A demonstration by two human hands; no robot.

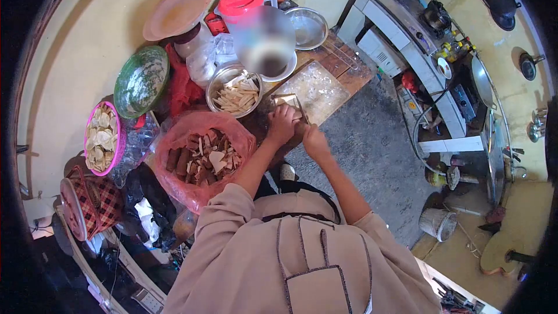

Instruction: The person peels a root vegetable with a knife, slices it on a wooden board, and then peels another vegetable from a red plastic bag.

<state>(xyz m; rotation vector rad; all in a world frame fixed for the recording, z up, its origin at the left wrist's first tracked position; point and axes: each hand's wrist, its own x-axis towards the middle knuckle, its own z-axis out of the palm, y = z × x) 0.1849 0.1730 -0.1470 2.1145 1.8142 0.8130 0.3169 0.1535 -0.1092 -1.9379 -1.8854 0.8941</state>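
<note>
At the near edge of a flour-dusted cutting board [315, 88], my left hand [283, 122] presses down with curled fingers on a pale cassava piece [286, 100]. My right hand [317, 141] is closed round the handle of a knife [300, 106], whose blade stands along the right side of that piece. The handle is mostly hidden by my fingers. Just left of the board, a metal bowl [215, 97] holds many cut white sticks [238, 94]. Closer to me, a pink plastic bag [168, 183] contains brown-skinned roots [185, 160] and peel scraps.
A pink basket of pale slices [122, 145] and a green basin [142, 81] stand at the left. Behind the board are a metal strainer [307, 28] and a red-lidded container [240, 3]. A stove counter [401, 17] runs along the right, beyond the grey floor [372, 157].
</note>
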